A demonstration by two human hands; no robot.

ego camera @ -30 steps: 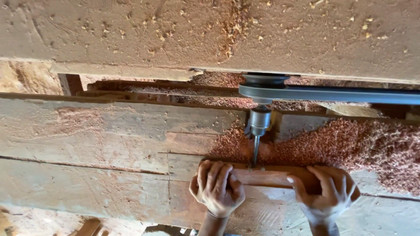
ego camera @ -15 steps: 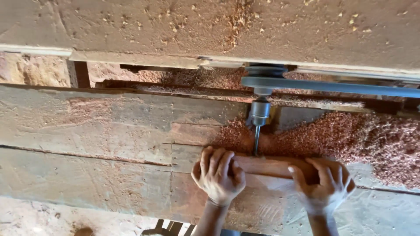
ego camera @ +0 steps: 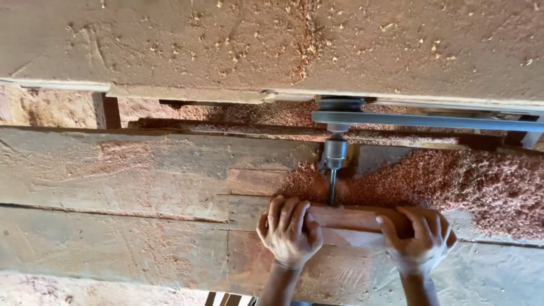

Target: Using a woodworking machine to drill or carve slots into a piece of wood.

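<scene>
A short reddish wooden piece (ego camera: 348, 217) lies crosswise on the worn plank bench (ego camera: 113, 187). My left hand (ego camera: 289, 232) wraps over its left end and my right hand (ego camera: 419, 239) clasps its right end. A metal drill bit in a chuck (ego camera: 334, 164) points at the piece's far edge and meets it between my hands. Behind the chuck sits a pulley with a grey belt (ego camera: 430, 120) running off to the right.
A thick heap of reddish wood shavings (ego camera: 481, 181) covers the bench to the right of the bit, with a smaller pile (ego camera: 303, 182) to its left. A wide dusty board (ego camera: 226, 45) spans the top. A gap (ego camera: 107, 110) shows under it.
The view has shifted slightly and both hands with the wooden piece sit a little further from the chuck. My grip on both ends is unchanged.
</scene>
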